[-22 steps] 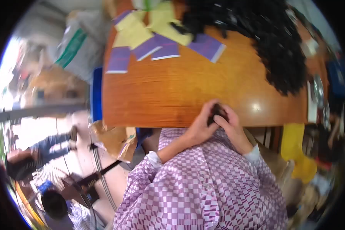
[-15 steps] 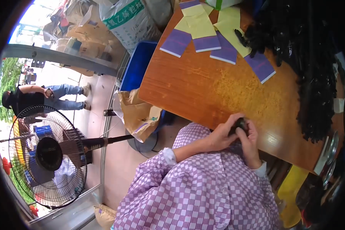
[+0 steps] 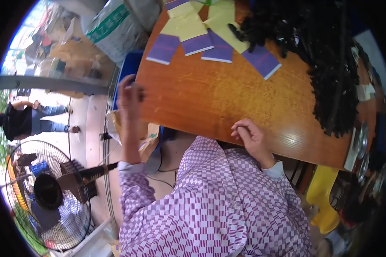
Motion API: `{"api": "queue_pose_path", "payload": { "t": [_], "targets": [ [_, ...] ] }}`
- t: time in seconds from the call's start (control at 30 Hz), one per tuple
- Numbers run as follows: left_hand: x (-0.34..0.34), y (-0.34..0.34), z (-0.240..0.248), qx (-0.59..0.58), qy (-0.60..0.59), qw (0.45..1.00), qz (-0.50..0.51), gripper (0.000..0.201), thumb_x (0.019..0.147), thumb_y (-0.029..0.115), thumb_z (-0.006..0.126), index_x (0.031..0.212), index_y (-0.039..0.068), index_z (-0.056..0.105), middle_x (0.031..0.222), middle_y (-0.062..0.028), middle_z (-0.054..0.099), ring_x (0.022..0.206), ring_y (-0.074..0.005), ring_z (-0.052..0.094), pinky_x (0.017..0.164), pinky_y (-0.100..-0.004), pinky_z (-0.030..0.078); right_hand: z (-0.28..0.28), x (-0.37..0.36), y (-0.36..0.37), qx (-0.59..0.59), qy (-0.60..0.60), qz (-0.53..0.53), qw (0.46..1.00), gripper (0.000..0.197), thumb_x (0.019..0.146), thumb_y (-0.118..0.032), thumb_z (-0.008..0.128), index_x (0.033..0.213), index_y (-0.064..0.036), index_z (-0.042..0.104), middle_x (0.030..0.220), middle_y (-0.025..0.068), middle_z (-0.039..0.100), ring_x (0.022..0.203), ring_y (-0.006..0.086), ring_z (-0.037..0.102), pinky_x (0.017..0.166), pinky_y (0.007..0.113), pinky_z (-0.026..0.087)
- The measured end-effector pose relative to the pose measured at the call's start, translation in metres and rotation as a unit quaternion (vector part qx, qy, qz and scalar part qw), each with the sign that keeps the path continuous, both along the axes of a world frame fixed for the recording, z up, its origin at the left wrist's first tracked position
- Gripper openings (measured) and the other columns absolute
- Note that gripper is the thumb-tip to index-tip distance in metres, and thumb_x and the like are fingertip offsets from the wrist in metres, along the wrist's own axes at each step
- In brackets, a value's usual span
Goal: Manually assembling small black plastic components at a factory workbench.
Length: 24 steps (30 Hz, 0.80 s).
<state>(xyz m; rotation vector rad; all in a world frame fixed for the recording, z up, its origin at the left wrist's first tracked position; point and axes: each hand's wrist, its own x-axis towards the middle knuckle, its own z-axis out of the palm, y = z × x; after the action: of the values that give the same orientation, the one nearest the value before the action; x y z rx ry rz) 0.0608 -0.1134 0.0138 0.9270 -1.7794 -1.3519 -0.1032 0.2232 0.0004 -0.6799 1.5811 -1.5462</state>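
My left hand (image 3: 129, 100) is raised over the blue bin (image 3: 127, 70) at the table's left edge, smeared by motion. A small dark piece (image 3: 140, 92) shows at its fingertips; its exact kind is too blurred to tell. My right hand (image 3: 252, 136) hovers by the near edge of the wooden table (image 3: 184, 94), fingers half curled and apart, with nothing visible in them. Yellowish crumbs (image 3: 253, 98) are scattered on the tabletop beyond it. A big heap of black, finger-shaped pieces (image 3: 334, 85) covers the table's right and far right side.
Purple-and-yellow paper pads (image 3: 188, 32) lie fanned out at the far side. A brown paper bag (image 3: 149, 143) hangs below the bin. To the left are a black standing fan (image 3: 47, 192), a white sack (image 3: 116, 32) and a person (image 3: 34, 118). A yellow stool (image 3: 321, 192) stands lower right.
Both hands were together at the table's near edge around a dark piece. My left hand has swung far left over the bin; the right has stayed near the edge. The view has shifted.
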Motion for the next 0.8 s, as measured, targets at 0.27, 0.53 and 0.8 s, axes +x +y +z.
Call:
{"api": "queue_pose_path", "payload": {
  "t": [0.27,0.53,0.8],
  "targets": [
    [-0.054,-0.037,0.018,-0.430,-0.244,0.867,-0.056,0.037,0.086,0.014,0.056,0.122,0.008,0.050,0.114,-0.0158,0.055,0.109,-0.0342,0.049,0.092,-0.0376,0.039,-0.004,0.000,0.006,-0.012,0.208,0.024,0.978,0.010,0.086,0.002,0.054,0.095,-0.0007,0.056,0.085,0.0082,0.056,0.076,0.0163,0.058,0.066,0.026,0.048],
    [-0.252,0.018,0.003,-0.442,-0.189,0.827,-0.290,0.044,0.079,0.011,0.060,0.121,0.008,0.049,0.119,-0.0159,0.052,0.113,-0.0343,0.046,0.095,-0.0417,0.037,0.026,-0.028,0.052,0.029,0.307,-0.094,0.947,0.009,0.086,0.001,0.055,0.095,0.0009,0.056,0.084,0.0088,0.057,0.073,0.0176,0.058,0.065,0.026,0.047],
    [-0.283,0.009,0.020,-0.533,-0.219,0.729,-0.370,0.030,0.082,0.010,0.058,0.111,0.001,0.052,0.105,-0.0179,0.058,0.100,-0.0353,0.053,0.086,-0.0411,0.041,0.020,-0.085,0.169,0.232,0.354,-0.463,0.779,0.008,0.083,-0.001,0.059,0.091,-0.0003,0.059,0.079,0.0057,0.056,0.066,0.0108,0.053,0.059,0.022,0.043]
  ]
}}
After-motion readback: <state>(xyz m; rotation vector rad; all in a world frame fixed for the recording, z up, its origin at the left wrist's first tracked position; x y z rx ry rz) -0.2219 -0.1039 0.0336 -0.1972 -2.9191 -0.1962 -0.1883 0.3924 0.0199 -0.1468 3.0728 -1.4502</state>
